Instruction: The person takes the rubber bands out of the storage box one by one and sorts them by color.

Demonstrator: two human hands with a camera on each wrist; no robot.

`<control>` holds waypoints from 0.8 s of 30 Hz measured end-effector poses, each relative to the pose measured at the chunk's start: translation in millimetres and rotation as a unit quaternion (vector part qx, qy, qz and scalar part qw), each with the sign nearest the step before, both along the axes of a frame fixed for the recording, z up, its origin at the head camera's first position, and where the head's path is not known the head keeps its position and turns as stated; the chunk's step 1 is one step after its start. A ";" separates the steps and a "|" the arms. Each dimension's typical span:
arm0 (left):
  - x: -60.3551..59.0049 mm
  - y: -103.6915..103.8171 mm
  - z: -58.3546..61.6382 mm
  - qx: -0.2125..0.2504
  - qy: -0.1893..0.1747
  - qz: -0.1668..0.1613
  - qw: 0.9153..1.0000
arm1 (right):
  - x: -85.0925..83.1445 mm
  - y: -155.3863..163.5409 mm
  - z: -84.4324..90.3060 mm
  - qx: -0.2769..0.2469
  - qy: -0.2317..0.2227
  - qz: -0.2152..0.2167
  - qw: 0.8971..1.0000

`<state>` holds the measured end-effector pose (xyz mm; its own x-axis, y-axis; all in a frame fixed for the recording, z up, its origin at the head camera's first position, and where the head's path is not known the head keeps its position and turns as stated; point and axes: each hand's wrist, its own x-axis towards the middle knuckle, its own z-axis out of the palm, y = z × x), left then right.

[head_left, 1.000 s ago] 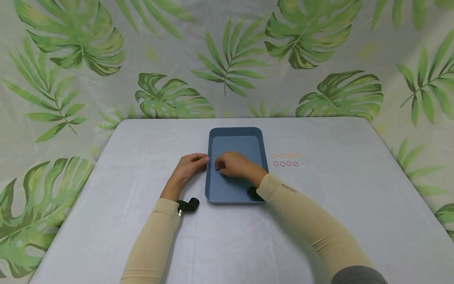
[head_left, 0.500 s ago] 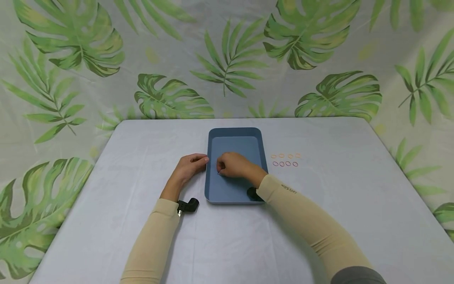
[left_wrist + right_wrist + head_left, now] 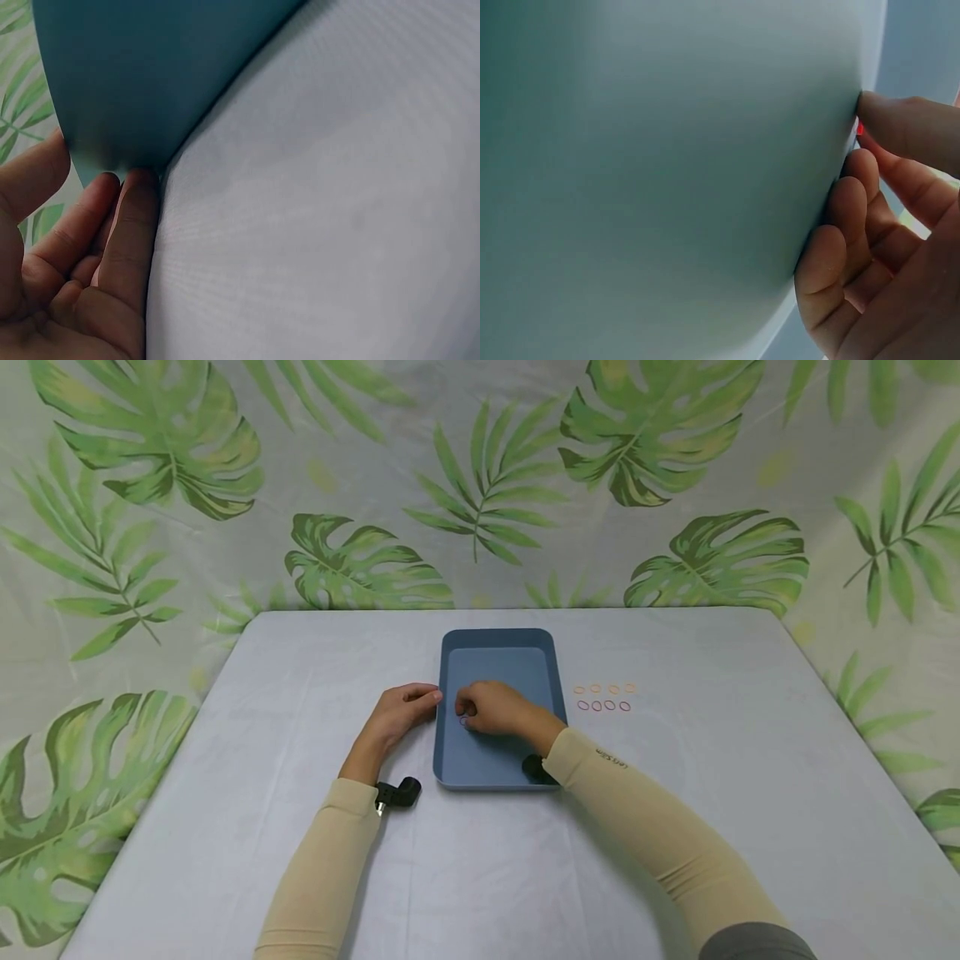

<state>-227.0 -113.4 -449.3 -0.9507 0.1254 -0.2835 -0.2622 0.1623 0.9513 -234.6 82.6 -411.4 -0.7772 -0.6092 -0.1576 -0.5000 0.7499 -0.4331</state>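
Red, small rubber ring (image 3: 463, 721) pinched at the fingertips of the right hand (image 3: 491, 707), low over the floor of the blue tray (image 3: 498, 664), at centre frame in the head view; seen again as a red sliver (image 3: 859, 129) between thumb and forefinger in the right wrist view. Ring directly beneath the curled right hand, at the left half of the tray floor, close to the left wall. Tray long axis running up–down the frame, away from the person. Left hand (image 3: 400, 714) just left of the tray, fingers loosely curled, fingertips (image 3: 131, 187) touching the outer rim (image 3: 112, 161), gripping nothing visible. Right hand plainly the nearer to the ring; left hand apart from it across the tray wall. Two rows of further rings (image 3: 602, 697), orange above and red below, on the grey worktop (image 3: 712, 760) right of the tray, well apart from both hands. Leaf-print cloth (image 3: 480, 485) across the upper frame.
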 end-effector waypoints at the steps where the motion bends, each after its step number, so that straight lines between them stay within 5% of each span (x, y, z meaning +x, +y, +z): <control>1: -0.1 0.0 -0.2 -0.001 0.001 -0.001 1.000 | -0.2 0.1 -0.1 -0.001 0.000 0.000 1.000; 16: 1.7 0.1 4.0 0.003 -0.012 -0.001 1.000 | -2.5 1.0 -5.2 0.001 0.008 0.019 1.000; 24: 2.4 -0.6 2.9 0.002 -0.008 -0.005 1.000 | 0.0 9.8 4.1 -0.096 -0.025 0.028 0.995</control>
<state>-224.6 -114.0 -446.4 -0.9450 0.1355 -0.2977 -0.2756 0.1608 0.9477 -234.6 92.5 -407.3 -0.7356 -0.6736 -0.0717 -0.5126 0.6228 -0.5912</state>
